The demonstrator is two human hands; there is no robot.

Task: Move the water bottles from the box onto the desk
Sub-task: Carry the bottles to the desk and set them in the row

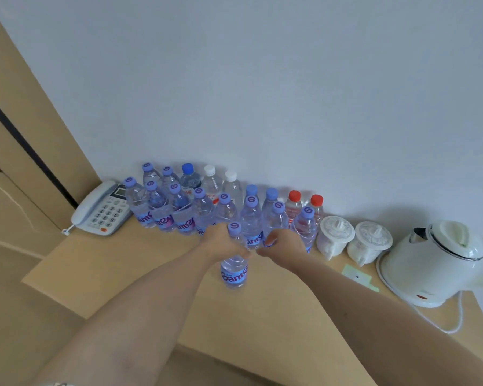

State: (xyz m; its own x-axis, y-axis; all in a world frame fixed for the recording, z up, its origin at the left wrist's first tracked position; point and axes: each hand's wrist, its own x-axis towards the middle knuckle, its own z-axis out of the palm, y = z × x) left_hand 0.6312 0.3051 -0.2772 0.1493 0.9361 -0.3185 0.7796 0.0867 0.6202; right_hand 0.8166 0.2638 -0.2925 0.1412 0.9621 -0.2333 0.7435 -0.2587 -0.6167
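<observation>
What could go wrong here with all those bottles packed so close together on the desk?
1. The left hand grips a bottle right in front of the crowded row of bottles; a nudge might topple neighbours like dominoes.
2. The right hand reaches among bottles beside two lidded white cups; a careless sweep could knock one.
3. The kettle's cord hangs over the desk edge and could snag an arm.
</observation>
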